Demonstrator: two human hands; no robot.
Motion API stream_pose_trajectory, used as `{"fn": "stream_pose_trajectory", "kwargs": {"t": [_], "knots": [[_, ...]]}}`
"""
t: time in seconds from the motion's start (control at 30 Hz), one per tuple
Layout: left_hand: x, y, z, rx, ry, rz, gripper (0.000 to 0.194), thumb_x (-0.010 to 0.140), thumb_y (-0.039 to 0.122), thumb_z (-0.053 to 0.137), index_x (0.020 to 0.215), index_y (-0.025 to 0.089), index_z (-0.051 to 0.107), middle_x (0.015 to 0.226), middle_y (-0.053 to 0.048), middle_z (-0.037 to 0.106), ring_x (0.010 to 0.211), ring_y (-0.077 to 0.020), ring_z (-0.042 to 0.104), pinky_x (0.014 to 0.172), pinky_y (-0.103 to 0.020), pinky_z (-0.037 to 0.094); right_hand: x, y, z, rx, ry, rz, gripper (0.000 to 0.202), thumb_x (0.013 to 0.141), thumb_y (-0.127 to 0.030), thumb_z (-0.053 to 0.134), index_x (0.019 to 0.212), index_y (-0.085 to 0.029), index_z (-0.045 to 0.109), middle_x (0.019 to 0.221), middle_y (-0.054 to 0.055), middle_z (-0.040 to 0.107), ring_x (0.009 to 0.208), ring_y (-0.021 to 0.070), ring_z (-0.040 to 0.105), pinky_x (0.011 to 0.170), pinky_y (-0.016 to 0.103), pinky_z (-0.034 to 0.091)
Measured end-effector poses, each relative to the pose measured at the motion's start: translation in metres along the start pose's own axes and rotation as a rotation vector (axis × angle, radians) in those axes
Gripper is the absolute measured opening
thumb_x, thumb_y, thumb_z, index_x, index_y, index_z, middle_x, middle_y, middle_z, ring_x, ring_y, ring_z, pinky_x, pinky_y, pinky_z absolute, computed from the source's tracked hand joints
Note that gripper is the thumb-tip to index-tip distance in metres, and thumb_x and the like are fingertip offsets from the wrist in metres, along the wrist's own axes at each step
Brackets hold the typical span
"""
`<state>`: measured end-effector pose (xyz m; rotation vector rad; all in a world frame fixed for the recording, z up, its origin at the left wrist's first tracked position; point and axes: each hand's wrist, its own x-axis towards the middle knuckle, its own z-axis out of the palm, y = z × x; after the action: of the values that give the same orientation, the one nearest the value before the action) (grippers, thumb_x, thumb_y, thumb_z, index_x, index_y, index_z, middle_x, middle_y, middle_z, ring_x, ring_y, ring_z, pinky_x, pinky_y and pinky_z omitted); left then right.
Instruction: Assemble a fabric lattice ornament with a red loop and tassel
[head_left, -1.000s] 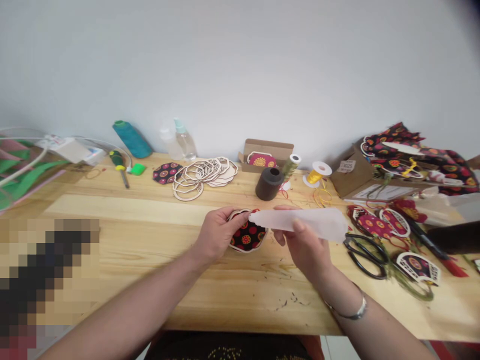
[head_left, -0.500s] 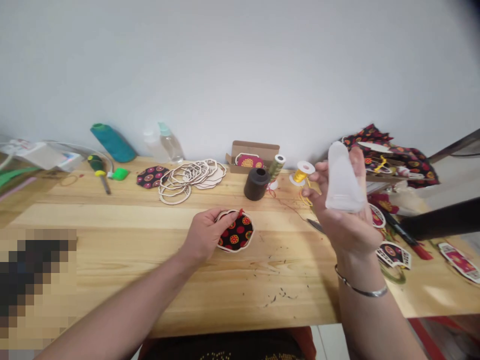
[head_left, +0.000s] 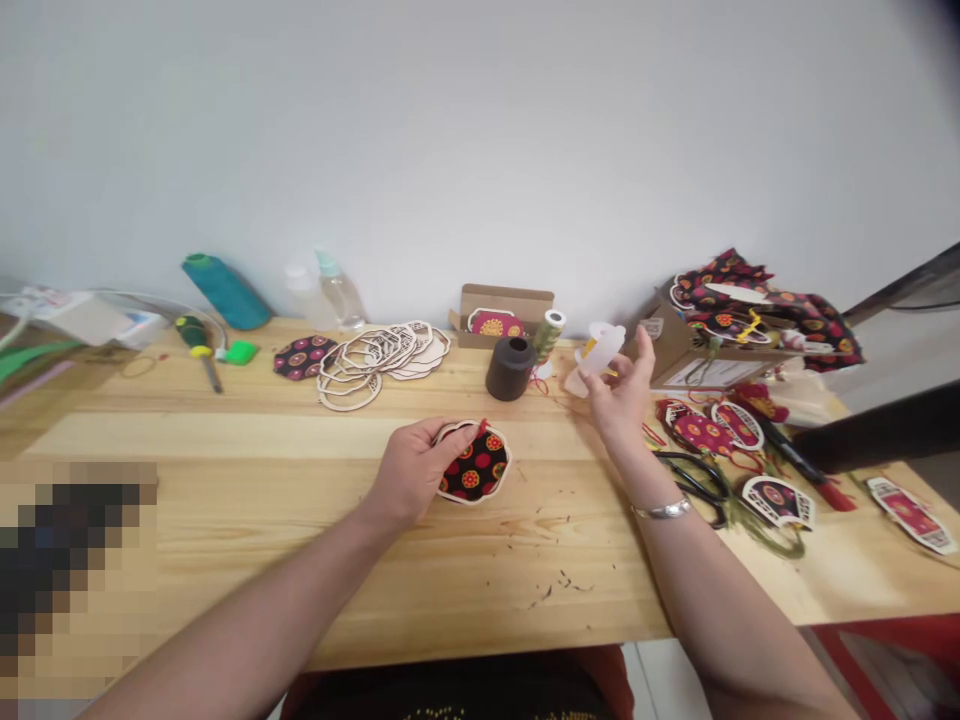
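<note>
My left hand [head_left: 416, 465] pinches a scalloped ornament [head_left: 472, 470] by its left edge, thumb on top. The ornament has a pale wooden rim, black cloth with red and yellow flowers, and a small red cord at its top. Farther back on the right, my right hand [head_left: 622, 395] has its fingers around a translucent white plastic bottle [head_left: 606, 347], which is tilted. This bottle partly covers the spool of yellow thread [head_left: 589, 346]. Black-handled scissors [head_left: 694, 485] lie beside my right wrist.
A black thread cone [head_left: 510, 370], a green thread spool [head_left: 551, 330] and a small cardboard box [head_left: 506, 295] stand at the back. Leftward are wooden frames [head_left: 382, 360], a screwdriver [head_left: 201, 350] and a teal thread cone [head_left: 229, 292]. A box of cloth [head_left: 667, 340] and finished ornaments [head_left: 701, 428] occupy the right.
My right hand has moved left, away from me and down with the white bottle, to the yellow thread spool. The scissors and cardboard box at right are now uncovered. My left hand stays put.
</note>
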<state>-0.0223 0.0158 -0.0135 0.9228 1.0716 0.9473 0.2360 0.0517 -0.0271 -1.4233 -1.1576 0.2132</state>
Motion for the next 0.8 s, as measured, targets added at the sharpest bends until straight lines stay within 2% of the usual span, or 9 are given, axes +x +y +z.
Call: {"fn": "stream_pose_trajectory", "kwargs": {"t": [0.13, 0.27, 0.37, 0.4, 0.47, 0.53, 0.63, 0.7, 0.8], "knots": [[-0.001, 0.002, 0.002, 0.003, 0.004, 0.012, 0.032, 0.064, 0.042, 0.079, 0.076, 0.014, 0.071, 0.064, -0.001, 0.069, 0.058, -0.014, 0.062, 0.056, -0.025, 0.053, 0.001, 0.004, 0.004, -0.12, 0.011, 0.103, 0.086, 0.066, -0.024, 0.064, 0.141, -0.019, 0.024, 0.104, 0.009, 0.063, 0.087, 0.0212, 0.061, 0.073, 0.036, 0.05], [-0.002, 0.002, 0.002, 0.023, 0.02, 0.012, 0.033, 0.063, 0.043, 0.079, 0.077, 0.014, 0.071, 0.065, -0.002, 0.07, 0.057, -0.0143, 0.062, 0.056, -0.026, 0.054, 0.001, -0.002, -0.002, -0.215, -0.059, 0.184, 0.093, 0.064, -0.023, 0.066, 0.144, -0.012, 0.019, 0.115, 0.017, 0.06, 0.097, 0.0264, 0.06, 0.082, 0.043, 0.049], [-0.002, 0.002, 0.002, 0.026, 0.023, 0.009, 0.035, 0.062, 0.044, 0.079, 0.079, 0.014, 0.072, 0.069, -0.003, 0.072, 0.059, -0.0158, 0.064, 0.056, -0.026, 0.054, -0.006, -0.022, -0.01, -0.382, -0.002, -0.003, 0.095, 0.064, -0.028, 0.073, 0.143, -0.01, 0.024, 0.131, 0.022, 0.048, 0.116, 0.0331, 0.049, 0.097, 0.052, 0.039], [-0.003, 0.002, 0.002, 0.028, 0.022, 0.007, 0.036, 0.062, 0.045, 0.079, 0.079, 0.014, 0.072, 0.07, -0.004, 0.072, 0.06, -0.0165, 0.064, 0.056, -0.027, 0.054, -0.01, -0.032, -0.011, -0.418, 0.064, -0.116, 0.086, 0.066, -0.029, 0.073, 0.14, -0.012, 0.032, 0.13, 0.021, 0.048, 0.119, 0.0337, 0.046, 0.1, 0.054, 0.036], [-0.003, 0.003, 0.002, 0.04, 0.011, 0.006, 0.036, 0.062, 0.046, 0.078, 0.08, 0.015, 0.073, 0.072, -0.004, 0.073, 0.063, -0.0172, 0.065, 0.057, -0.026, 0.053, -0.022, -0.055, -0.012, -0.355, 0.105, -0.301, 0.049, 0.076, -0.027, 0.066, 0.122, -0.018, 0.053, 0.118, 0.014, 0.058, 0.114, 0.03, 0.049, 0.097, 0.051, 0.039], [-0.005, 0.004, 0.002, 0.065, -0.001, 0.018, 0.036, 0.063, 0.046, 0.078, 0.08, 0.015, 0.073, 0.073, -0.003, 0.073, 0.064, -0.0168, 0.065, 0.058, -0.026, 0.053, -0.037, -0.075, -0.007, -0.187, -0.042, -0.379, 0.012, 0.083, -0.023, 0.06, 0.093, -0.023, 0.066, 0.091, 0.007, 0.066, 0.093, 0.023, 0.059, 0.088, 0.044, 0.046], [-0.007, 0.006, 0.003, 0.111, -0.011, 0.054, 0.036, 0.065, 0.047, 0.077, 0.081, 0.015, 0.074, 0.074, -0.003, 0.073, 0.065, -0.0159, 0.064, 0.061, -0.025, 0.052, -0.059, -0.09, 0.006, 0.048, -0.302, -0.247, 0.01, 0.083, -0.019, 0.062, 0.08, -0.025, 0.069, 0.078, 0.002, 0.069, 0.076, 0.0178, 0.062, 0.075, 0.037, 0.05], [-0.008, 0.007, 0.003, 0.139, -0.023, 0.081, 0.035, 0.067, 0.046, 0.075, 0.083, 0.015, 0.074, 0.076, -0.003, 0.073, 0.066, -0.0152, 0.063, 0.063, -0.024, 0.051, -0.068, -0.091, 0.014, 0.129, -0.379, -0.137, 0.009, 0.079, -0.018, 0.066, 0.077, -0.024, 0.072, 0.077, 0.002, 0.07, 0.074, 0.0172, 0.063, 0.071, 0.035, 0.052], [-0.009, 0.007, 0.003, 0.182, -0.048, 0.115, 0.031, 0.07, 0.044, 0.074, 0.084, 0.016, 0.075, 0.078, -0.002, 0.073, 0.068, -0.0141, 0.062, 0.064, -0.022, 0.049, -0.073, -0.088, 0.018, 0.209, -0.422, -0.023, 0.008, 0.076, -0.019, 0.069, 0.077, -0.024, 0.074, 0.077, 0.003, 0.071, 0.073, 0.0163, 0.064, 0.069, 0.032, 0.053]]}}
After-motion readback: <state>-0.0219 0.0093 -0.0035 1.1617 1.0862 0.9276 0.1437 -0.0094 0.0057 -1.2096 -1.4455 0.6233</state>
